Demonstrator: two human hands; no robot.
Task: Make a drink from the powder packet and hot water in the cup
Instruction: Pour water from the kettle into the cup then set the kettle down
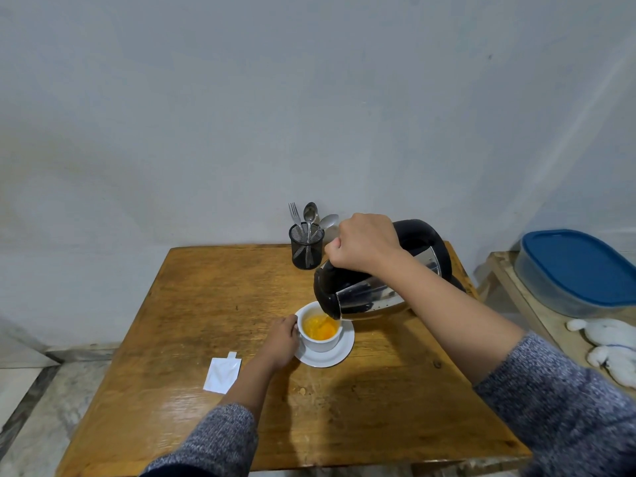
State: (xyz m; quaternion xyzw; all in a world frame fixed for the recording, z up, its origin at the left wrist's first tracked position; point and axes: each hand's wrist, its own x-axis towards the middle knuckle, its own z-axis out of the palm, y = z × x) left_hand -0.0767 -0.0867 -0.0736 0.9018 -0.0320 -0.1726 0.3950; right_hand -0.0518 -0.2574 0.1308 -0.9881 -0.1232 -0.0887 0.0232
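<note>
A white cup (321,343) stands on a white saucer (339,354) in the middle of the wooden table (192,304). Orange liquid fills part of the cup. My left hand (281,342) grips the cup at its left side. My right hand (363,244) holds the black handle of a steel kettle (364,296), tilted with its spout over the cup's right rim; water runs into the cup. A torn white powder packet (222,373) lies flat on the table, left of my left forearm.
A black mesh holder (306,251) with a fork and spoons stands at the table's back edge by the wall. To the right, a lower wooden shelf carries a clear box with a blue lid (578,270) and a white soft toy (612,349).
</note>
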